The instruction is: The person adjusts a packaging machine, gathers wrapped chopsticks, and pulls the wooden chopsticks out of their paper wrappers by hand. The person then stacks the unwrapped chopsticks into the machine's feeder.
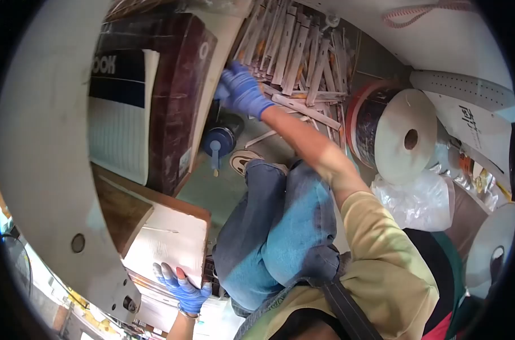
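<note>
My left hand (184, 292), in a blue glove with grey and red fingertips, lies against the lower edge of a white-faced panel (169, 241) with brown edges. Its fingers are spread. My right hand (243, 93), also blue-gloved, reaches far out to the side edge of a pale shelf board (218, 71). Motion smears its fingers, and I cannot tell whether they grip anything. Just beyond that hand lies a heap of flat, whitish strips (294, 54). A dark blue canister with a blue lid (219, 140) stands on the floor below the hand.
A large dark red box (178, 107) fills the shelf on the left. To the right are a big white-flanged spool (407, 136) and a clear plastic bag (416, 198). My bent, jeans-clad legs (286, 221) take up the middle. A pale cabinet panel (48, 147) borders the left side.
</note>
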Demonstrator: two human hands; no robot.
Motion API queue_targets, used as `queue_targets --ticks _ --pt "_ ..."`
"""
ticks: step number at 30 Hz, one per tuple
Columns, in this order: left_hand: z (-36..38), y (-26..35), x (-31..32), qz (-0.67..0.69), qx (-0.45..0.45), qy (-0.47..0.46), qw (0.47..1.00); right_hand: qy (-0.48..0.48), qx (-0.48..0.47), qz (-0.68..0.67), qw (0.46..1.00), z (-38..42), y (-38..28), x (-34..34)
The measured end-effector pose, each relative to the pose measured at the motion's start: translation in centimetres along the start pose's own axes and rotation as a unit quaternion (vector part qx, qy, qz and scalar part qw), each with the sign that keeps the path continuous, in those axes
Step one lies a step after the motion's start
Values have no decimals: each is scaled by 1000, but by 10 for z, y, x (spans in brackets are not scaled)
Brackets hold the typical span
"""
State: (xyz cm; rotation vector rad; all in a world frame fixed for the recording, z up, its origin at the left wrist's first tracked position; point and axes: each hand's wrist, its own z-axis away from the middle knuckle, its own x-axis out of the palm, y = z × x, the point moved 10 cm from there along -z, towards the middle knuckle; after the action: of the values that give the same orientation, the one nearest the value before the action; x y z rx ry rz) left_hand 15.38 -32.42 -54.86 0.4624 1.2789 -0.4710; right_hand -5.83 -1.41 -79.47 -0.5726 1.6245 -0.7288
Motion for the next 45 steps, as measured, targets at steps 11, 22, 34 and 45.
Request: queue_targets --ticks 11,22,34,45 --pt "12 -9 11 -31 -34 -48 998 -25 100 -19 994 33 -3 28" --pt "17 -14 15 -81 -44 -50 994 234 460 229 825 178 241 -69" --pt "13 -7 12 -77 -61 -9 995 -92 329 152 927 238 229 -17" --pt "9 -5 11 -81 -66 -18 994 43 115 281 952 194 195 -21"
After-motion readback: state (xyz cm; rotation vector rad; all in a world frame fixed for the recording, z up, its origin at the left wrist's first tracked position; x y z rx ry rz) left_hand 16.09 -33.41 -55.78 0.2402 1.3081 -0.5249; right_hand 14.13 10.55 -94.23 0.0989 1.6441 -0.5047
